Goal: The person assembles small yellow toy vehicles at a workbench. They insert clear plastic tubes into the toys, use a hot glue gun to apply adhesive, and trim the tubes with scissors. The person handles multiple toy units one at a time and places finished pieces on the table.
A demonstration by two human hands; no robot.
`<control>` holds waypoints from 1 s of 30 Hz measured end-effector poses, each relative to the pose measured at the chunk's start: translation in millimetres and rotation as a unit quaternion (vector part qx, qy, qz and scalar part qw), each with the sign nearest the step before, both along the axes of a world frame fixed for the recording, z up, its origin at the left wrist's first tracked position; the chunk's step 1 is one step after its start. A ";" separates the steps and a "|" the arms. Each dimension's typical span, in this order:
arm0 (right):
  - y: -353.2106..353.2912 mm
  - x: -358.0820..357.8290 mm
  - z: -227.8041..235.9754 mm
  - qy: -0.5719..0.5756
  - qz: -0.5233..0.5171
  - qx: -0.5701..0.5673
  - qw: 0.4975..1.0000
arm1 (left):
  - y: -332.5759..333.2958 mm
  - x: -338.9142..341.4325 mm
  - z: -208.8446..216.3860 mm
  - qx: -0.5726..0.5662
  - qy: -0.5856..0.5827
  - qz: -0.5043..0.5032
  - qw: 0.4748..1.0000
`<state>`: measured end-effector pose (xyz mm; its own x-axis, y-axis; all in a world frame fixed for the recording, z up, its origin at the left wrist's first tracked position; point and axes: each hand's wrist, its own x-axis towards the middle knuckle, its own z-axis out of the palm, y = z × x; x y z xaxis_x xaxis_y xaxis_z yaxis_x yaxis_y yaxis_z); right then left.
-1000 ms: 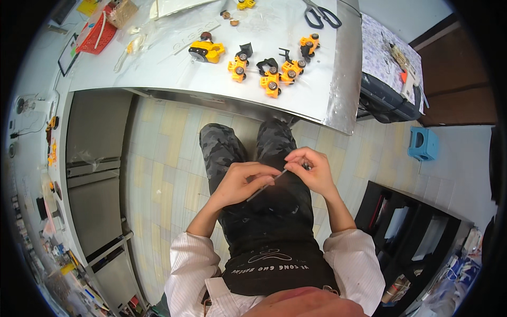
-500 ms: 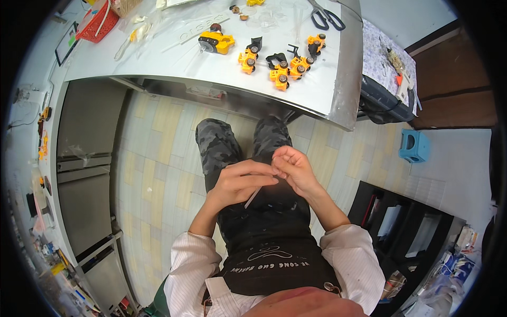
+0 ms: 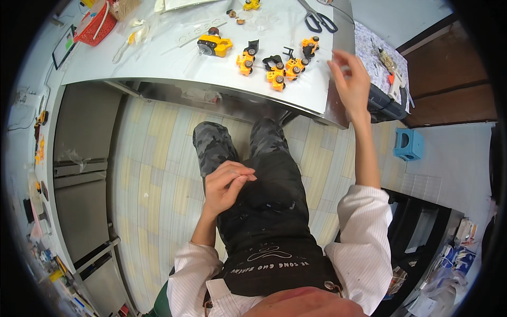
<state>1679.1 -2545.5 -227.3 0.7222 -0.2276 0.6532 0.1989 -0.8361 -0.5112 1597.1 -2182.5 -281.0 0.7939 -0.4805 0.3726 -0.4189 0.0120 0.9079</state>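
Note:
My left hand (image 3: 226,185) is over the dark apron on my lap, thumb and fingers pinched together. Whatever sits between its fingertips is too small or hidden to make out. My right hand (image 3: 351,79) is stretched out above the table's right edge, its thumb and forefinger apart and nothing visible between them. Closest to it on the white table (image 3: 153,63) is an orange toy construction vehicle (image 3: 310,46) with black wheels. More such toys lie to its left, among them one with a black scoop (image 3: 246,61) and one with a black claw (image 3: 275,78).
A larger yellow-and-black toy part (image 3: 215,45) lies left of the small vehicles. Black-handled scissors (image 3: 319,21) rest at the back right. A red basket (image 3: 96,26) stands at the far left. On the floor at right is a blue stool (image 3: 408,143), with black shelving (image 3: 406,232) nearer me.
My hands have parted. The right one has moved up and right from my lap to the table edge; the left remains over my lap, and the thin strip below it no longer shows.

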 end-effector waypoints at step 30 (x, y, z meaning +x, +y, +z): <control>42.4 -74.5 6.9 0.139 0.233 0.560 0.783 | -16.3 -6.5 -7.3 -0.049 0.122 0.065 0.989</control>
